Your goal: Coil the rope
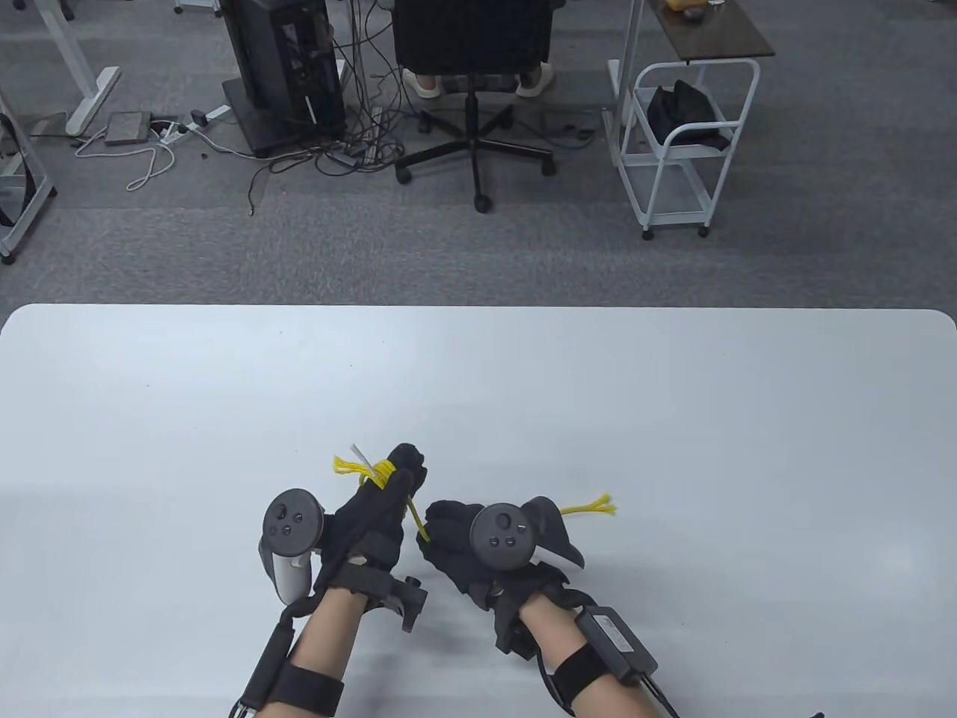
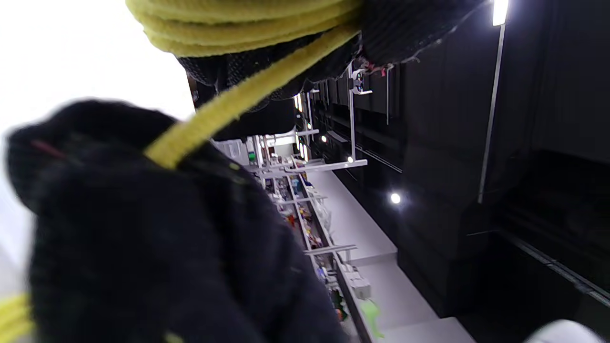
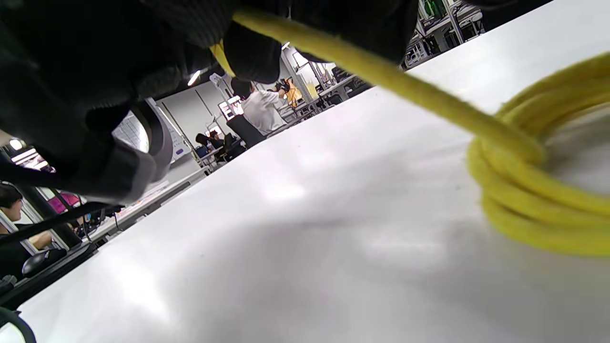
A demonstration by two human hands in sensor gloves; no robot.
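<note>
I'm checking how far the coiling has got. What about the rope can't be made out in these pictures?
- Number of turns: the rope loops bunch together on the left hand in the table view; the left wrist view cuts them off at its top edge.
- The stretch inside the right hand: covered by glove and tracker.
- Right wrist view: coil cut off at the right edge.

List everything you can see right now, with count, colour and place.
rope: one, yellow, wound in turns around the left hand's fingers, one strand running to the right hand, a frayed end showing right of that hand
table: one, white, under both hands
office chair: one, black, on the carpet beyond the table
cart: one, white, far right
left hand: black glove, carrying the turns
right hand: black glove, gripping the strand
</note>
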